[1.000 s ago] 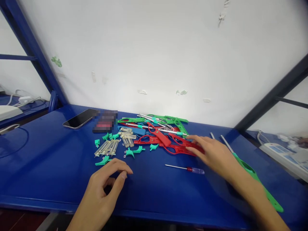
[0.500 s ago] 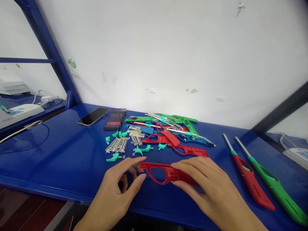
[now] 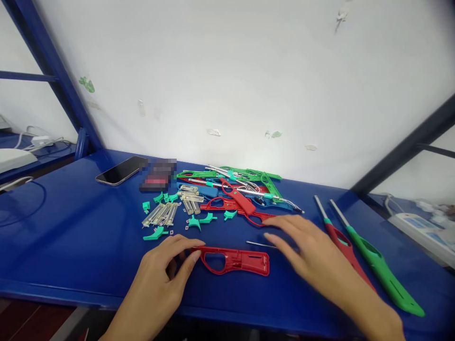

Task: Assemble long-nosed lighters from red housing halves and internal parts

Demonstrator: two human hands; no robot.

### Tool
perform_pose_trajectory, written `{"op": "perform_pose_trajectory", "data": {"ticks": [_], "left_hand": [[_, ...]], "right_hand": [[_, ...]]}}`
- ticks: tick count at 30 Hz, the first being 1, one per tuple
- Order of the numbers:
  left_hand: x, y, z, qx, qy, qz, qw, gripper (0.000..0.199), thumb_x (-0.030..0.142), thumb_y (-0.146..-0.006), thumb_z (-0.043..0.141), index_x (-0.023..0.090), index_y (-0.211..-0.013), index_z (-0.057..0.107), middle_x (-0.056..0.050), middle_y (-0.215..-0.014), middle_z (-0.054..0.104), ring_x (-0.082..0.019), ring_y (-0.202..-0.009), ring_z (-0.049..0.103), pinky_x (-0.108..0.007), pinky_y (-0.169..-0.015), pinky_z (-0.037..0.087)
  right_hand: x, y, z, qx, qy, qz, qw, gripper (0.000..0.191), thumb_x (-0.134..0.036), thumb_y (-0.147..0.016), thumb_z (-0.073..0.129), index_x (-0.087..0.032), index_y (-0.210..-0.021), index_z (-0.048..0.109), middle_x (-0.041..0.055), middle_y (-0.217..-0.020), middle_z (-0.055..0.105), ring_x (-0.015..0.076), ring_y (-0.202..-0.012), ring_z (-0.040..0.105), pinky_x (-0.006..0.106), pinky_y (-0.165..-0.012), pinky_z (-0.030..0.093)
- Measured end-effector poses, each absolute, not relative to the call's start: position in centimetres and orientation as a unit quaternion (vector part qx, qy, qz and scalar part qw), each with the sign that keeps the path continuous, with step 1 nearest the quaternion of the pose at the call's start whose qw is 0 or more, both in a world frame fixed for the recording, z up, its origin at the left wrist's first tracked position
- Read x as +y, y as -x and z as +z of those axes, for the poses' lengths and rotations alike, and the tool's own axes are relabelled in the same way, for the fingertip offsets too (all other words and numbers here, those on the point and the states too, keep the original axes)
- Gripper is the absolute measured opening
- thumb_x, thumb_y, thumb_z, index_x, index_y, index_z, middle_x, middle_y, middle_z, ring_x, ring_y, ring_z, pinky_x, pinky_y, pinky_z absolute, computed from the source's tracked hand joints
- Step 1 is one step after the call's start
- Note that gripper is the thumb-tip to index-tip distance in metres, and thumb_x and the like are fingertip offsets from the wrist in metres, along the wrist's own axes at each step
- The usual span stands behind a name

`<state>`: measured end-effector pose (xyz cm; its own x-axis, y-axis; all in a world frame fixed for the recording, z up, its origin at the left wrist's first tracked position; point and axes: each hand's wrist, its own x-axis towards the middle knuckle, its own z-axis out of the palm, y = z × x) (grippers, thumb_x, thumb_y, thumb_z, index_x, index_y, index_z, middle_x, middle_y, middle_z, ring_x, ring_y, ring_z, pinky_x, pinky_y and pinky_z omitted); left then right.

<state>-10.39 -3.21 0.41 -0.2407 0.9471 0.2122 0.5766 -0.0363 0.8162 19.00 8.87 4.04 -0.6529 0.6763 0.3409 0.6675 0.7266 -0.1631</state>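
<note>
"What is the left hand [image 3: 161,272] holding?"

"A red plastic half-shell [image 3: 250,263], glossy, with a looped opening near one end and moulded ribs inside. The fingers are clamped on its narrow end, and it lies level, hollow side up, near the front of the bench [image 3: 88,241]."

"And the right hand [image 3: 309,246]?"

"Its thumb and forefinger are parted, beside a red shell [image 3: 258,218] at the near edge of the pile. I can't tell whether they touch it. A thin metal shaft [image 3: 259,244] runs partly under that hand."

"What's in the pile?"

"Flat green shells [image 3: 266,182], a smooth blue shell [image 3: 204,190] and slim, shiny metal tubes [image 3: 256,193] with teal collars, all overlapping. To the left lie clear plastic cartridges [image 3: 161,214] and curved teal triggers [image 3: 155,233]."

"Anything whole?"

"A red lighter [image 3: 346,246] and a green lighter [image 3: 389,279], long-nosed, side by side on the right. A dark-screened phone [image 3: 122,170] lies at the back left."

"And the room?"

"The bench top is smooth, deep blue, faintly reflective. Behind it stands a matte white wall [image 3: 213,71] with torn scraps stuck on, between slanting blue metal posts [image 3: 53,71]."
</note>
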Motion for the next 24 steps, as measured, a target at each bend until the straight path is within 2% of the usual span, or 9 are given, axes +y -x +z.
{"op": "perform_pose_trajectory", "data": {"ticks": [3, 7, 11, 14, 20, 24], "left_hand": [[-3.1, 10.5, 0.4, 0.659, -0.581, 0.427, 0.214, 0.033, 0.052, -0.102, 0.058, 0.029, -0.112, 0.081, -0.003, -0.102, 0.079, -0.017, -0.071, 0.067, -0.026, -0.058, 0.05], [-3.1, 10.5, 0.7, 0.669, -0.58, 0.419, 0.2, 0.033, 0.049, -0.101, 0.057, 0.029, -0.107, 0.082, -0.003, -0.098, 0.08, -0.021, -0.078, 0.071, -0.026, -0.058, 0.05], [-3.1, 10.5, 0.7, 0.668, -0.576, 0.427, 0.2, 0.031, 0.05, -0.099, 0.06, 0.03, -0.1, 0.084, -0.001, -0.09, 0.081, -0.017, -0.062, 0.063, -0.026, -0.058, 0.05], [-3.0, 10.5, 0.9, 0.67, -0.576, 0.412, 0.224, 0.033, 0.053, -0.096, 0.063, 0.03, -0.099, 0.085, -0.001, -0.08, 0.079, -0.016, -0.056, 0.057, -0.026, -0.053, 0.045], [-2.8, 10.7, 1.9, 0.665, -0.579, 0.369, 0.294, 0.032, 0.056, -0.093, 0.067, 0.032, -0.096, 0.088, 0.0, -0.075, 0.08, -0.017, -0.059, 0.06, -0.025, -0.054, 0.044], [-2.7, 10.8, 2.1, 0.668, -0.575, 0.363, 0.303, 0.031, 0.054, -0.094, 0.067, 0.031, -0.099, 0.088, 0.0, -0.072, 0.078, -0.018, -0.06, 0.061, -0.025, -0.055, 0.044]], "right_hand": [[11.8, -20.8, 3.9, -0.908, 0.381, 0.011, 0.175, 0.032, -0.043, -0.11, 0.051, -0.028, -0.13, 0.07, 0.0096, -0.134, 0.075, 0.0323, -0.123, 0.072, 0.057, -0.106, 0.057], [13.8, -21.8, 3.2, -0.917, 0.368, 0.028, 0.154, 0.028, -0.04, -0.107, 0.058, -0.028, -0.127, 0.073, 0.0086, -0.13, 0.078, 0.0299, -0.12, 0.074, 0.051, -0.105, 0.06], [14.0, -22.5, 3.0, -0.92, 0.36, 0.041, 0.15, 0.024, -0.033, -0.107, 0.053, -0.028, -0.114, 0.075, 0.0067, -0.12, 0.081, 0.0262, -0.108, 0.078, 0.043, -0.095, 0.063], [14.1, -23.2, 3.3, -0.918, 0.362, 0.042, 0.158, 0.026, -0.03, -0.106, 0.051, -0.028, -0.113, 0.075, 0.007, -0.117, 0.082, 0.0266, -0.105, 0.079, 0.043, -0.093, 0.064], [12.8, -22.7, 3.9, -0.909, 0.37, 0.029, 0.191, 0.029, -0.042, -0.109, 0.05, -0.029, -0.119, 0.074, 0.0088, -0.127, 0.078, 0.0312, -0.118, 0.074, 0.054, -0.103, 0.059], [9.9, -20.3, 4.4, -0.915, 0.348, 0.042, 0.2, 0.028, -0.046, -0.111, 0.05, -0.034, -0.124, 0.071, 0.0046, -0.128, 0.077, 0.0276, -0.122, 0.072, 0.051, -0.108, 0.057]]}}
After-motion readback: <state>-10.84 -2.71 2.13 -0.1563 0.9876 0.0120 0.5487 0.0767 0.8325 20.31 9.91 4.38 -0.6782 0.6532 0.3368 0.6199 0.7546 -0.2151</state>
